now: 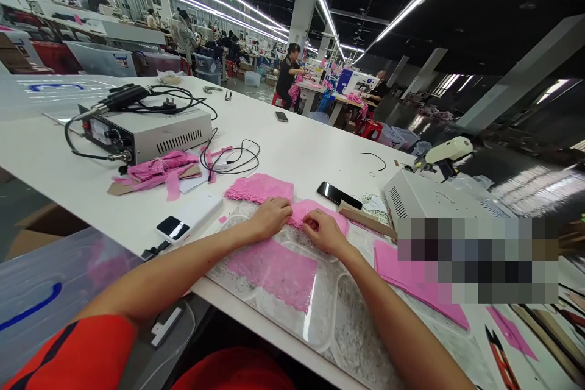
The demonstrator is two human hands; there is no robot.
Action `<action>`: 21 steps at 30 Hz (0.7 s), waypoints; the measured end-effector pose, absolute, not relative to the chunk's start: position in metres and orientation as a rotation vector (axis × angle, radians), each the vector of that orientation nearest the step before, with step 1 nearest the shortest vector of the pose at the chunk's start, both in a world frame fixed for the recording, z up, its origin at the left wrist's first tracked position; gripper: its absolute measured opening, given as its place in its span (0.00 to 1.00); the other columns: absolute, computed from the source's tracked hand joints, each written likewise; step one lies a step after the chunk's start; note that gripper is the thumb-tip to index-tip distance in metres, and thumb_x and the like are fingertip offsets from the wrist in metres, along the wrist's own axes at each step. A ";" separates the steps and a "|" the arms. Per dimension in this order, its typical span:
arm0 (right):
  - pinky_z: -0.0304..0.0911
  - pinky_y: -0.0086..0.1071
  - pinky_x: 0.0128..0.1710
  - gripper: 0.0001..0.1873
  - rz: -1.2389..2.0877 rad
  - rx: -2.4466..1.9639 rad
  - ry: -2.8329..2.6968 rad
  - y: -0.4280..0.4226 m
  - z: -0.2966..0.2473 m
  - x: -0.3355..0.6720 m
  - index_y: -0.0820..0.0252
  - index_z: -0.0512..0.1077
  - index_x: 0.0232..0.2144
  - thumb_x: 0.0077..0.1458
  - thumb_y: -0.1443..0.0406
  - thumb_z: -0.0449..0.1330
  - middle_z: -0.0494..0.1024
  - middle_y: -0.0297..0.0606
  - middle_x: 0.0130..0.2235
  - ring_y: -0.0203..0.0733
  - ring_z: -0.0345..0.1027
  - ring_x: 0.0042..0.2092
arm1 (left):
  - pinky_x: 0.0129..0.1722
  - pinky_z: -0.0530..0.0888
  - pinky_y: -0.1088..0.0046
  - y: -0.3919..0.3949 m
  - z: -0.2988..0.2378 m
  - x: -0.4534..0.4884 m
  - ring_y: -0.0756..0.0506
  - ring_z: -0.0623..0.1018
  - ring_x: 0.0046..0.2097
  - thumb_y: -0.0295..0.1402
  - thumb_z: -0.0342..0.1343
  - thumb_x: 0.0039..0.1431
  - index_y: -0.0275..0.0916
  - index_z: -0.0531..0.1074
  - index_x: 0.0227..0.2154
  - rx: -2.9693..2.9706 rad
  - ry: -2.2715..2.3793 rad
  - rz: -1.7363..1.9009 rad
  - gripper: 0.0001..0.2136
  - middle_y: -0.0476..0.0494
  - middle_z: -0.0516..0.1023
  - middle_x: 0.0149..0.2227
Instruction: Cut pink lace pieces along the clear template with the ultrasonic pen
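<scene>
My left hand [273, 217] and my right hand [323, 230] are close together over the table, both with curled fingers. They pinch the near edge of a scalloped pink lace piece [339, 217] on a small pile. Just beyond my left hand lies a neat stack of pink lace pieces [260, 186]. Closer to me, a single pink lace piece [278, 274] is spread on a clear plastic sheet [322, 323]. The fingertips partly hide the edge they hold.
A grey machine box [169, 131] with cables stands at the left, beside bundled pink strips [159, 167]. A black phone [339, 194] lies beyond my hands. Folded pink fabric [388, 262] and red-handled tweezers [500, 353] lie at right. Another person [287, 76] sits farther back.
</scene>
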State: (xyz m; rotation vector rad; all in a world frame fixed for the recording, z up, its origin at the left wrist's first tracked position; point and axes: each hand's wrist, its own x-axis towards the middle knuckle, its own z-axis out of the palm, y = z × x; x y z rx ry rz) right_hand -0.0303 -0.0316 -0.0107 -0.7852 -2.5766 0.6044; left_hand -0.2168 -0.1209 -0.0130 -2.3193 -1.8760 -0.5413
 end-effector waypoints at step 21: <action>0.58 0.31 0.29 0.04 0.553 -1.111 -2.133 -0.021 0.039 -0.037 0.56 0.68 0.27 0.46 0.65 0.53 0.71 0.29 0.19 0.37 0.65 0.23 | 0.45 0.67 0.58 -0.105 0.004 -0.135 0.37 0.74 0.43 0.48 0.55 0.58 0.33 0.75 0.35 -2.049 -2.063 -0.662 0.20 0.36 0.75 0.37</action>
